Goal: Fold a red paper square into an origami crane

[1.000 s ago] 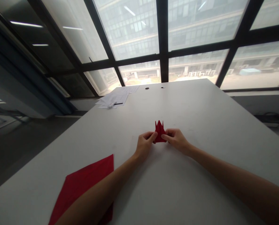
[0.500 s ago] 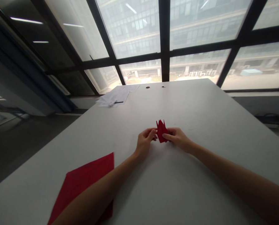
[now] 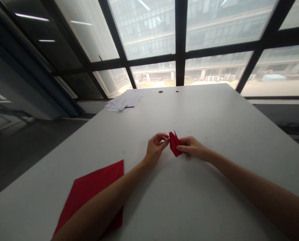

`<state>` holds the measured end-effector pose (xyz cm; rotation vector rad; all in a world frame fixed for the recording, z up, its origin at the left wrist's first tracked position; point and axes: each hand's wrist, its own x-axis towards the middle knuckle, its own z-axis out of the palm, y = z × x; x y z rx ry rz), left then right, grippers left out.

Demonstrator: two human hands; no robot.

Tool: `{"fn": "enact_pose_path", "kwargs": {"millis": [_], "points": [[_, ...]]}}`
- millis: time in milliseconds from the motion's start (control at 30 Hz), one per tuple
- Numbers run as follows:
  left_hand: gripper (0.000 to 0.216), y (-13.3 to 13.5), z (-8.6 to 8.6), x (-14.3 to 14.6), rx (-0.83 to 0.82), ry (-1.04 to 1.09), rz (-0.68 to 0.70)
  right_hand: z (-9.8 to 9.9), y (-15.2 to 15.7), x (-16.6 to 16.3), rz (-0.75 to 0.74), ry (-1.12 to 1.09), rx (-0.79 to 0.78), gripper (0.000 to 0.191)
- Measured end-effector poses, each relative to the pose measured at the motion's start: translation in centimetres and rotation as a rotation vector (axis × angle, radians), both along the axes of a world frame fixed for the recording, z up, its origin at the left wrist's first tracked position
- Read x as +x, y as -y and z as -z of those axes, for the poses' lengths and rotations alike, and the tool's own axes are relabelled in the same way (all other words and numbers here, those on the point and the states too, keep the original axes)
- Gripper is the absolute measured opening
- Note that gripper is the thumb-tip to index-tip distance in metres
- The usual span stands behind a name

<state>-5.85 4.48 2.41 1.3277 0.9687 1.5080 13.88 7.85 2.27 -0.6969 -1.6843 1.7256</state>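
A small piece of folded red paper point(image 3: 175, 144), with narrow points sticking up, is held just above the white table point(image 3: 202, 201). My right hand point(image 3: 191, 146) grips its right side, thumb in front and fingers behind. On the left, my left hand point(image 3: 156, 145) pinches a thin tip of the same paper between thumb and fingertips. Beneath my left forearm lies a flat red sheet point(image 3: 99, 182), partly covered by the arm.
Loose white papers point(image 3: 124, 100) with a dark pen point(image 3: 129, 107) and a crumpled bit lie at the table's far left. Two round holes point(image 3: 160, 91) sit near the far edge. Large windows stand behind the table.
The folded paper has tilted, its lower end shifting right. My left thumb and fingers have closed on one of its tips, drawing it out to the left. The view has shifted slightly.
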Motion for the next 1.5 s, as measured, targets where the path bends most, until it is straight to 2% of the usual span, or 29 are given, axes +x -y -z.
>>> {"fn": "enact_pose_path", "kwargs": {"millis": [300,567,933,1233,1400,1500], "points": [[0.017,0.0,0.3,-0.2,0.116,-0.091,0.041,0.2,-0.2,0.0,0.071,0.030,0.110,0.028],[0.015,0.2,0.2,0.0,0.115,-0.111,0.009,1.2,-0.2,-0.5,0.184,0.055,0.203,0.025],[0.016,0.4,0.1,0.0,0.033,-0.061,0.018,0.6,0.5,-1.0,0.247,0.057,0.232,0.022],[0.027,0.0,0.6,0.2,-0.039,0.066,-0.060,1.0,0.5,-1.1,0.284,0.094,0.281,0.019],[0.027,-0.4,0.8,0.1,-0.131,0.154,-0.011,0.9,0.4,-1.0,0.279,0.093,0.258,0.023],[0.034,-0.5,0.9,0.0,-0.194,0.110,0.013,0.7,0.4,-1.0,0.286,0.080,0.244,0.023]]}}
